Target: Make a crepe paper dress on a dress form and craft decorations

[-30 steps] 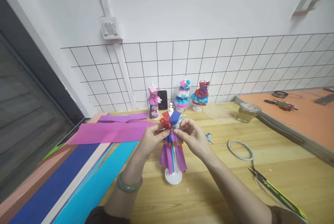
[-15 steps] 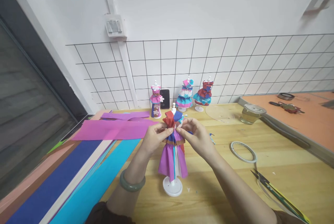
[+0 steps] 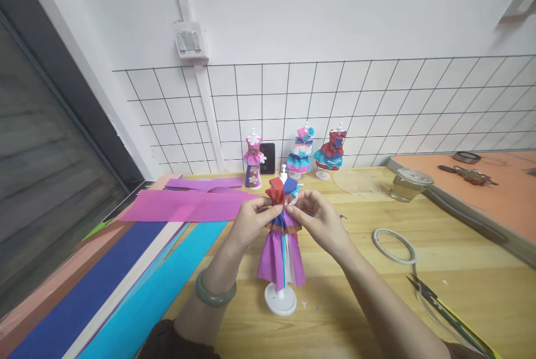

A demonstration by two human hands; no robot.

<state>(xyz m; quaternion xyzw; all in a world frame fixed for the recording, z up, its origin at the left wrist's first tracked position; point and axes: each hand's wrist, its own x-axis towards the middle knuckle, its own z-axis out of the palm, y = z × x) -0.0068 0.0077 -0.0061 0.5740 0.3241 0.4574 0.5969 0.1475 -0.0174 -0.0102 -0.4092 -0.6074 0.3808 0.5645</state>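
Observation:
In front of me a small white dress form (image 3: 280, 301) stands upright on its round base. It wears a crepe paper dress (image 3: 274, 258) with a purple, white and turquoise skirt and a red and blue top. My left hand (image 3: 253, 219) grips the dress at the waist from the left, thumb and fingers pinched together. From the right my right hand (image 3: 320, 216) pinches the same waist, its thumb tip close to the left one. The fingers behind the dress are partly hidden.
Crepe paper strips (image 3: 176, 275) lie at the left, with a magenta sheet (image 3: 188, 205) across them. Several dressed mini forms (image 3: 300, 152) and a phone (image 3: 268, 159) stand by the wall. At right are a tape roll (image 3: 394, 246), scissors (image 3: 444, 311) and a lidded jar (image 3: 409, 185).
The whole view has shifted slightly, so things appear a little further right. Both hands keep their pinch on the dress's waist, with hardly any other movement.

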